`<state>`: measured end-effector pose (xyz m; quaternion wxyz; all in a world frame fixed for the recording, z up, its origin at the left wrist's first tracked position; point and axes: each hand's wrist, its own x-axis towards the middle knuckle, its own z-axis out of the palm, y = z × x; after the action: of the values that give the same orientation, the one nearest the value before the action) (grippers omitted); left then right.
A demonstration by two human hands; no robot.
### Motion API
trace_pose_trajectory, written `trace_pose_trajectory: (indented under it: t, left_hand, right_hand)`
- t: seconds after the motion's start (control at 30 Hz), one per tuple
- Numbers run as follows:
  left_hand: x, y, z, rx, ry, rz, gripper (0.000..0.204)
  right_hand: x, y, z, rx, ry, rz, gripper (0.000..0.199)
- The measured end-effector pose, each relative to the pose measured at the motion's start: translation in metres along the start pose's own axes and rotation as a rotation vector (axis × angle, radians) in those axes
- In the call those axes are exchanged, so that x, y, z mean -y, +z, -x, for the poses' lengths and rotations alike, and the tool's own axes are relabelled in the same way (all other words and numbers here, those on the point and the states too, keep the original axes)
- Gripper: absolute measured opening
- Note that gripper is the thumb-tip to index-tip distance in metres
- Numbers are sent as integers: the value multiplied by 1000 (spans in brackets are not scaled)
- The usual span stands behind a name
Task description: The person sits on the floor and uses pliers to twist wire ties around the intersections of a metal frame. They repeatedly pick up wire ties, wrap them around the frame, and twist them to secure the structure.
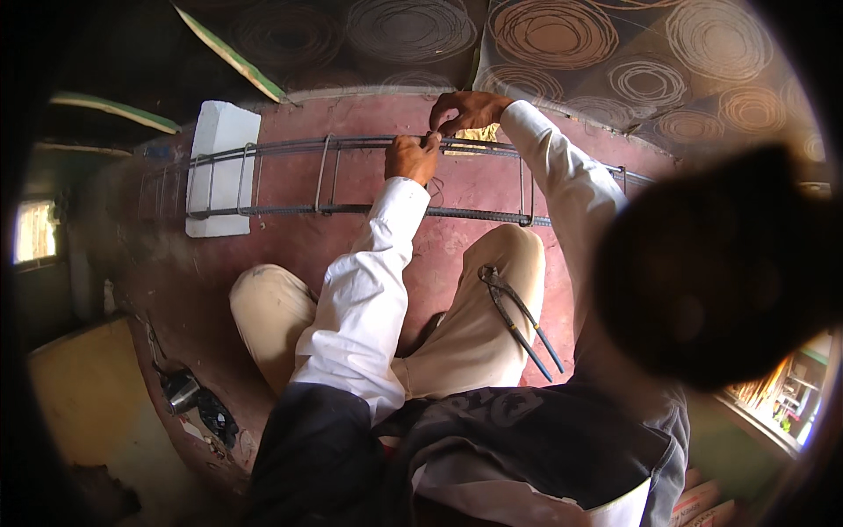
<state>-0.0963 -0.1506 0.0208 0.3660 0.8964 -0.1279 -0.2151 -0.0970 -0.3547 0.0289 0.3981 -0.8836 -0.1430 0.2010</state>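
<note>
Head view: left hand (411, 158) clamps the rebar cage's (351, 176) top bar steady while right hand (465, 110) pinches thin tie wire (435, 189) there; pincers (514, 318) rest handy on the thigh.

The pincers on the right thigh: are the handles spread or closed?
Spread. The pincers lie loose on the thigh, their two thin handles parting toward the knee-side end, jaws together at the top. Neither hand touches them.

- The left hand (411, 158) is gripping the top bar of a steel rod cage (351, 176).
- The right hand (465, 110) is pinching thin wire (436, 189) just beside it.
- Pincers (514, 316) are resting on the person's right thigh.
- A white block (219, 132) is lying under the cage's left end.
</note>
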Motion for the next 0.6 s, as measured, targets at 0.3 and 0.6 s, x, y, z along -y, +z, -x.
trace_pose_trajectory:
  t: [0.3,0.6]
  left_hand:
    - [21,12,-11,-125,164,-74,49]
    - [-8,-4,4,87,-42,88,48]
  right_hand:
    - [19,3,5,26,632,-112,56]
    - [-7,43,9,-433,696,-18,36]
